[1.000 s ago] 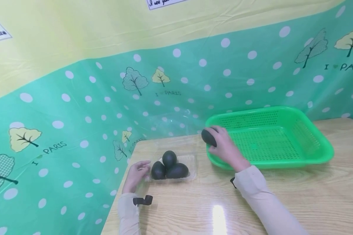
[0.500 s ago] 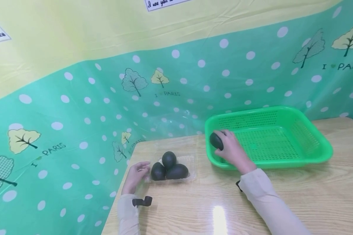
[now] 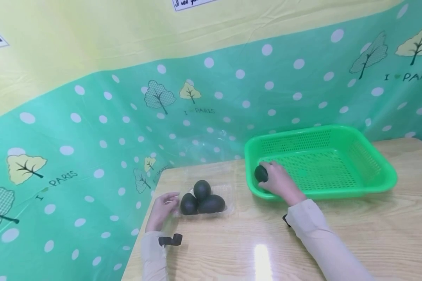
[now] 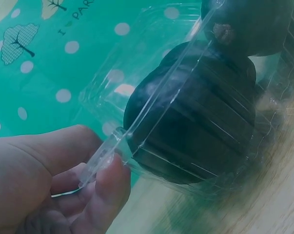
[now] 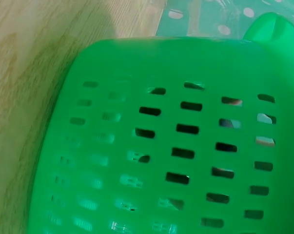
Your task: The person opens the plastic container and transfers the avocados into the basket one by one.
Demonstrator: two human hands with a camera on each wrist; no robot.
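Note:
My left hand (image 3: 163,211) pinches the edge of a clear plastic clamshell box (image 4: 105,156) between thumb and fingers. Several dark avocados sit inside the box: one avocado (image 3: 189,204) on the left, another avocado (image 3: 212,204) on the right and a third avocado (image 3: 202,190) behind them. With my right hand (image 3: 279,180) I grip a further avocado (image 3: 261,174) low inside the left end of a green plastic basket (image 3: 379,187). In the right wrist view the basket's slotted wall (image 5: 186,58) hides the hand; dark patches show through its slots.
The box and basket stand on a light wooden table (image 3: 214,249). Its lid (image 3: 211,144) rises, raised and transparent, at the back. Behind the table hangs a green and yellow printed curtain (image 3: 126,89). Black straps (image 3: 170,239) sit at the wrists.
My right hand has carried the avocado rightward and down, from over the basket's left rim to inside the basket. The left hand and the box stay where they were.

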